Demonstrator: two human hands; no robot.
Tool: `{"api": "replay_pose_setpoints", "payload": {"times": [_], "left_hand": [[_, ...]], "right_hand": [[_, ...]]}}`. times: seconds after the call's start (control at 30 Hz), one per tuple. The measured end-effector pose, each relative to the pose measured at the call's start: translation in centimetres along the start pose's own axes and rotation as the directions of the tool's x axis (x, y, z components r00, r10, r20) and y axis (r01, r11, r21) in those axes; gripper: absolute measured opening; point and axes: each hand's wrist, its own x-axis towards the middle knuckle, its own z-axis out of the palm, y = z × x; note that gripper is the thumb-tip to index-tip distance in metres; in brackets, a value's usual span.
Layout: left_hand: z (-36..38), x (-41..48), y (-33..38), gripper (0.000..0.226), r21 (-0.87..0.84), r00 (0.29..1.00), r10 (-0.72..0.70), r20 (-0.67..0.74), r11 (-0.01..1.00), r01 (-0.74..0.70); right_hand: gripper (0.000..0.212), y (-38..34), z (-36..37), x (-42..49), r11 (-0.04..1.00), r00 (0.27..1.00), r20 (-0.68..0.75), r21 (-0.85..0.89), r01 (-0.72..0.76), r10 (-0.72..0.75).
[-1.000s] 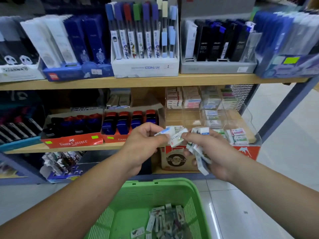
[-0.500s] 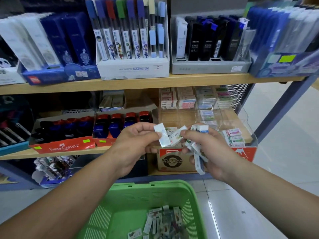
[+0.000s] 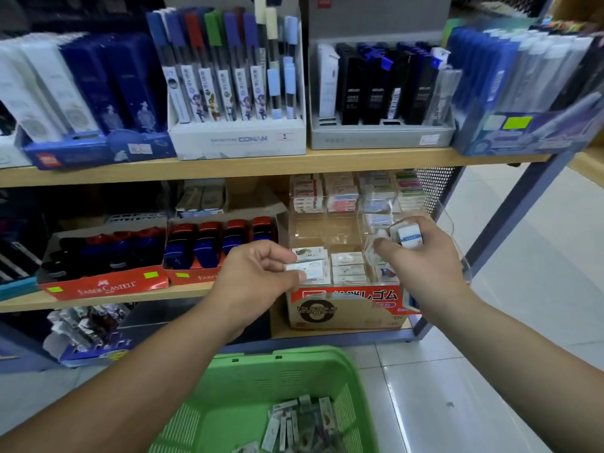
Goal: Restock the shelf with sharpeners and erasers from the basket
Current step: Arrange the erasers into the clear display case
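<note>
Green basket (image 3: pixel 294 358) near, many erasers (image 3: pixel 300 426) left inside. One eraser (image 3: pixel 312 268) pinched in left hand (image 3: pixel 258 279) by clear tray (image 3: pixel 343 230), a bunch (image 3: pixel 408 235) gripped in right hand (image 3: pixel 425 263).

The clear eraser case (image 3: pixel 340 233) has open room above its middle compartments, below the upper shelf board (image 3: pixel 228 165). A Faber-Castell sharpener box (image 3: pixel 196 279) walls its left, a mesh panel (image 3: pixel 434 188) its right.

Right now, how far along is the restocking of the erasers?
Done: front compartments of the clear plastic tiered organizer hold stacked white erasers. In hand: the left hand pinches one white wrapped eraser there; the right hand grips several white erasers. Left: many packets lie in the green plastic basket, and the middle compartments look empty.
</note>
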Motion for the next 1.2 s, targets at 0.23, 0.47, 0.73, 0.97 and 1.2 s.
{"api": "replay_pose_setpoints", "payload": {"times": [0.23,0.47,0.73,0.97,1.2], "left_hand": [[3.1,3.0,1.7,0.026,0.232,0.987,0.161,0.002,0.96,-0.157],[7.3,7.1,2.3,0.019,0.553,0.962,0.166,0.216,0.792,-0.26],[7.9,7.1,2.2,0.021,0.834,0.908,0.147,0.392,0.36,-0.418],[6.1,3.8,5.0,0.049,0.286,0.878,0.275,0.392,0.871,-0.4],[0.5,4.5,3.3,0.028,0.198,0.981,0.171,0.097,0.962,-0.187]], "right_hand": [[0.024,0.7,-1.1,0.4,0.981,0.998,0.023,0.18,-0.068,0.065],[0.029,1.0,-3.4,1.1,0.818,0.919,0.291,0.438,-0.374,0.265],[0.032,2.1,-4.5,1.6,0.766,0.892,0.345,0.475,-0.433,0.291],[0.017,1.3,-2.4,1.2,0.846,0.886,0.385,0.353,-0.399,0.257],[0.051,0.1,0.9,0.3,0.863,0.846,0.372,0.184,-0.471,0.383]]}}
